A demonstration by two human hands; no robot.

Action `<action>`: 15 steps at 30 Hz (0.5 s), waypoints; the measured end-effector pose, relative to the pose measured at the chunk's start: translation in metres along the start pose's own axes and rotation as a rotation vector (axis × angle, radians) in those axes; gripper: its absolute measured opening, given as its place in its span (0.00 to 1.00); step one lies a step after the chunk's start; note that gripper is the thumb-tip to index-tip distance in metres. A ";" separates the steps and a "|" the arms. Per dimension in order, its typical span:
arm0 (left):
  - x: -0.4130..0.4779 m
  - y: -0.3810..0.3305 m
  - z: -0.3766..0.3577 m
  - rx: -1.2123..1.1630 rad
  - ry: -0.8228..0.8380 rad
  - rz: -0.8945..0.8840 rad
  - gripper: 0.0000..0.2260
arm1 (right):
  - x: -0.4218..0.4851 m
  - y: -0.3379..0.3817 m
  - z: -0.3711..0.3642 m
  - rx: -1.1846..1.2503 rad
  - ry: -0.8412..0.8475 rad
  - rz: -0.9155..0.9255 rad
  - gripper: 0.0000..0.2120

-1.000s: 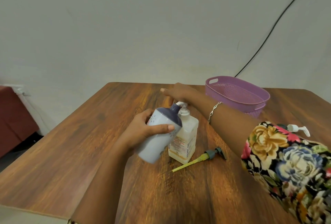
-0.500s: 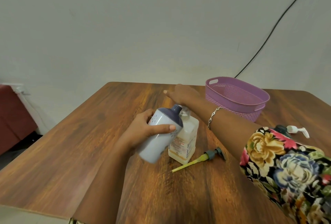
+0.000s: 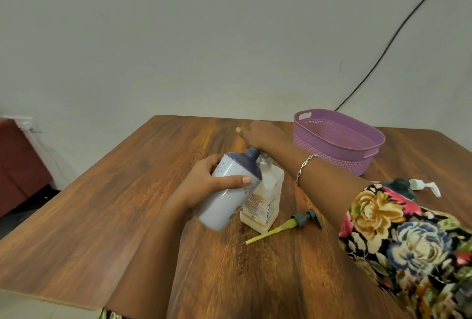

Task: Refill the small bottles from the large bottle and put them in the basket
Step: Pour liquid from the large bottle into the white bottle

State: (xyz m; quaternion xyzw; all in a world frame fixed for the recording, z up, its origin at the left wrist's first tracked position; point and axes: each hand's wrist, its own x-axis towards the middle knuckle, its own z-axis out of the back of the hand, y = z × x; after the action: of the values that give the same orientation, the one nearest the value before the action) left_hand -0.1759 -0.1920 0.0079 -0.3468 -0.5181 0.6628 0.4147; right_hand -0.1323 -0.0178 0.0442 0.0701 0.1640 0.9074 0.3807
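Firstly, left hand (image 3: 204,186): fingers (image 3: 214,163) and thumb are wrapped round the large bottle (image 3: 227,201), which has a pale body, a dark purple shoulder and an uncapped neck. The bottle is tilted, with its neck leaning up and to the right, just beside the top of the small bottle (image 3: 265,198). Right hand (image 3: 264,135): it reaches across from the right and sits over the small bottle's top, back of the hand toward the camera, one fingertip pointing left. The other fingers are hidden beneath the hand, so it cannot be told whether they are clamped on anything. Small bottle: translucent and square-sided, with a printed label and a layer of yellowish liquid at the bottom. It stands on the wooden surface (image 3: 127,216), touching the large bottle's side. Loose pump (image 3: 286,226): it has a dark grey-green head and a yellow-green tube, and lies flat on the surface just right of the small bottle. Bracelet (image 3: 304,168): a silver chain on the right wrist. Floral sleeve (image 3: 408,247): it covers the right upper arm at the near right. A dark teal top (image 3: 399,186) shows above the sleeve, with a white pump (image 3: 424,186) just beside it; what lies beneath them is hidden. Basket (image 3: 332,163): purple plastic with a woven pattern, on the far right of the surface, well apart from the bottles. Black cable (image 3: 383,50): it runs diagonally down the grey wall behind the basket.
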 end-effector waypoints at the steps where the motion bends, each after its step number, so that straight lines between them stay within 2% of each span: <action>1: 0.000 0.000 0.000 0.002 -0.001 -0.005 0.34 | 0.000 0.000 0.002 0.038 -0.004 0.019 0.24; 3: -0.001 -0.001 0.000 -0.019 -0.010 -0.003 0.34 | -0.002 0.000 0.008 0.132 0.014 0.054 0.24; 7: -0.001 -0.002 0.001 -0.022 -0.011 -0.009 0.33 | -0.005 0.001 0.014 0.259 0.157 0.057 0.27; 15: 0.001 0.001 0.000 -0.025 -0.010 0.005 0.33 | 0.004 0.000 -0.002 0.003 0.045 -0.011 0.22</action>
State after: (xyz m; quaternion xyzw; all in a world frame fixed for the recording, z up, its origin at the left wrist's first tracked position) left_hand -0.1763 -0.1916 0.0069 -0.3499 -0.5276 0.6591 0.4060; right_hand -0.1357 -0.0154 0.0421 0.0492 0.1745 0.9064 0.3816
